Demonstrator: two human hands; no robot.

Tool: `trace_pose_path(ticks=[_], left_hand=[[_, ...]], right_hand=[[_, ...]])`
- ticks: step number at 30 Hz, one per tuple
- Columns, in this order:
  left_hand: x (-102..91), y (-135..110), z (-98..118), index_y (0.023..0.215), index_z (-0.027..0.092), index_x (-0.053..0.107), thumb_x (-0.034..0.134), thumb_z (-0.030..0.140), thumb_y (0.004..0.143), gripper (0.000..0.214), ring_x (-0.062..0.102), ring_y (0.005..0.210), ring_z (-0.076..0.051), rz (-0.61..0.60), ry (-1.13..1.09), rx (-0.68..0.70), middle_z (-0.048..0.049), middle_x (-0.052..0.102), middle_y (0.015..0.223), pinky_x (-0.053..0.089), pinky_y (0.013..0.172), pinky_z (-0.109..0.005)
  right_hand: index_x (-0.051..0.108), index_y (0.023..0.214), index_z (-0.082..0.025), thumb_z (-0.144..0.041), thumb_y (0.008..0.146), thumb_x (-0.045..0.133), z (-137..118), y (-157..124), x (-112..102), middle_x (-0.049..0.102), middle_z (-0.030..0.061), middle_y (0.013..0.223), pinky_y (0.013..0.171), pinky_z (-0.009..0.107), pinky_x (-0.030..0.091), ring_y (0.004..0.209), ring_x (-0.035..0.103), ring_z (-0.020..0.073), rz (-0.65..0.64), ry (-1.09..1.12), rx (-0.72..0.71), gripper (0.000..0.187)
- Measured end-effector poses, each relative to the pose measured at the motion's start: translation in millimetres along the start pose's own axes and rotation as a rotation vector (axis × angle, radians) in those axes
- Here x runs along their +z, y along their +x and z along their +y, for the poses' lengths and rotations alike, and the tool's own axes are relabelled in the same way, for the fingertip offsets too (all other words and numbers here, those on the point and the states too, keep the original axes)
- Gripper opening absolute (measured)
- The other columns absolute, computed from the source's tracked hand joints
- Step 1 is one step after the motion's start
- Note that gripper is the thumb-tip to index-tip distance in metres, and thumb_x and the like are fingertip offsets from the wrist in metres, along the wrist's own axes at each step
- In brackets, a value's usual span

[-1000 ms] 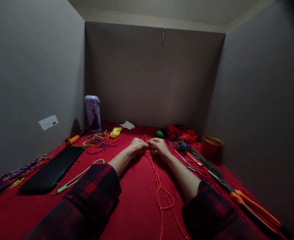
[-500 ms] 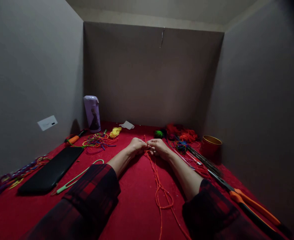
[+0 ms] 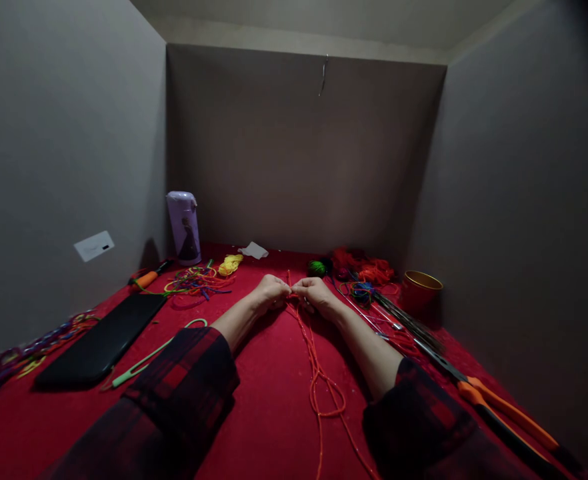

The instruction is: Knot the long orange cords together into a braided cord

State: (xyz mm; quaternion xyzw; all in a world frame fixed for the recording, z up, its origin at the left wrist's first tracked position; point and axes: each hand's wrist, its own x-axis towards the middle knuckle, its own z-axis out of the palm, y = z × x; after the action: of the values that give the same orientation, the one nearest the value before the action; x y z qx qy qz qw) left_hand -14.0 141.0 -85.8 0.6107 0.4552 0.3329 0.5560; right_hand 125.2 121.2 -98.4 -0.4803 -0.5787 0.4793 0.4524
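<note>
The cord (image 3: 316,372) is orange-red, the cloth (image 3: 274,417) deep red, sleeves (image 3: 187,377) red-and-black plaid, the bottle (image 3: 177,215) lilac.

Hands (image 3: 273,291) pinching, close together | forearms (image 3: 367,343) bare, angled inward

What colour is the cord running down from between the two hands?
The cord is bright orange-red, seen best in the head view.
</note>
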Motion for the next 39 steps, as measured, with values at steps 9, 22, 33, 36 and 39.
trace_pose_path(ticks=[9,22,33,36,39], left_hand=[[-3.9,-3,2,0.051,0.015,0.047,0.052,0.013,0.064,0.015,0.022,0.025,-0.004,-0.018,-0.003,-0.008,0.0069,0.031,0.03,0.011,0.033,-0.021],[-1.1,-9,10,0.052,0.015,0.044,0.055,0.012,0.063,0.016,0.023,0.024,-0.003,0.015,-0.023,-0.041,0.0076,0.031,0.029,0.011,0.032,-0.019],[-3.1,-7,6,0.05,0.015,0.044,0.058,0.016,0.063,0.019,0.023,0.024,-0.004,-0.003,-0.025,-0.026,0.0074,0.031,0.03,0.011,0.033,-0.02],[-4.5,-6,5,0.052,0.014,0.047,0.058,0.014,0.061,0.014,0.024,0.025,-0.004,-0.019,-0.026,-0.032,0.0067,0.034,0.03,0.011,0.033,-0.02],[-5.3,-4,5,0.055,0.013,0.051,0.055,0.011,0.061,0.007,0.025,0.025,-0.004,-0.02,-0.025,-0.032,0.0062,0.035,0.03,0.011,0.033,-0.02]], right_hand=[[0.047,0.057,-0.016,-0.03,0.069,0.059,0,-1,-3,0.045,-0.0047,0.036,0.026,0.017,0.019,0.026,0.031,0.0049,-0.033,0.014,0.007,0.022],[0.036,0.055,-0.021,-0.041,0.073,0.055,-5,-2,-45,0.029,-0.007,0.043,0.038,0.022,0.023,0.037,0.028,0.008,0.34,-0.131,-0.129,0.033],[0.062,0.056,-0.015,-0.036,0.076,0.056,-18,-5,-5,0.06,0.0034,0.056,0.051,0.022,0.035,0.053,0.051,0.0127,0.096,-0.477,-0.168,0.029],[0.066,0.06,-0.012,-0.039,0.077,0.056,-26,-14,-8,0.059,0.0037,0.048,0.04,0.021,0.029,0.037,0.045,0.0096,-0.164,-0.458,-0.043,0.033],[0.068,0.074,-0.01,-0.04,0.078,0.055,-36,-25,-15,0.06,0.0035,0.049,0.037,0.019,0.022,0.035,0.041,0.0069,-0.384,-0.31,0.053,0.033]])
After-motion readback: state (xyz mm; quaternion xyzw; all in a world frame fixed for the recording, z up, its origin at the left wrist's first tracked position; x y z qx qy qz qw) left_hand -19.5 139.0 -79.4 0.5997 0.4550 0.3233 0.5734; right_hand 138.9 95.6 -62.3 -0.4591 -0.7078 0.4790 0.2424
